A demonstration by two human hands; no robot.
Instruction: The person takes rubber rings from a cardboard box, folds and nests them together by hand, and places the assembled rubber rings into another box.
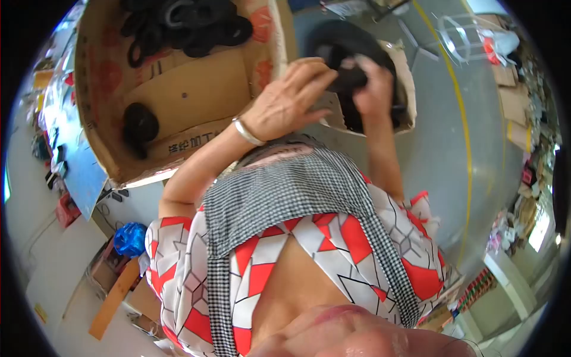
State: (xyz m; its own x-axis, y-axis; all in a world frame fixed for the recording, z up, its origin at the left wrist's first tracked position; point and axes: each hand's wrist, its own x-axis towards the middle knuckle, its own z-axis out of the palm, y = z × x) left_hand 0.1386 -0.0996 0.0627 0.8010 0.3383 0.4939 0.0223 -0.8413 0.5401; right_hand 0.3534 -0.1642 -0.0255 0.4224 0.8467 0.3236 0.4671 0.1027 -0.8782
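Observation:
My left hand [285, 102], with a silver bangle on the wrist, is held between two cardboard boxes, palm down. Its thumb stands apart from the slightly bent fingers, and the fingertips are close to a dark part. Blurred by motion, my right hand [375, 89] has its fingers curled at a black part [350, 78] over the smaller box [405, 89]. More black pieces fill that box; their shapes are smeared. In the large box [95, 107] at the left, black ring-shaped parts [190, 27] are heaped at the far end, and a few [141, 122] lie near the left wall.
Beyond the smaller box, a yellow line [461, 119] runs along the grey floor. A white wire-frame stool [455, 37] stands at the upper right. A blue plastic bag [129, 239] is at the lower left. Cartons and piled goods [517, 110] line the right side.

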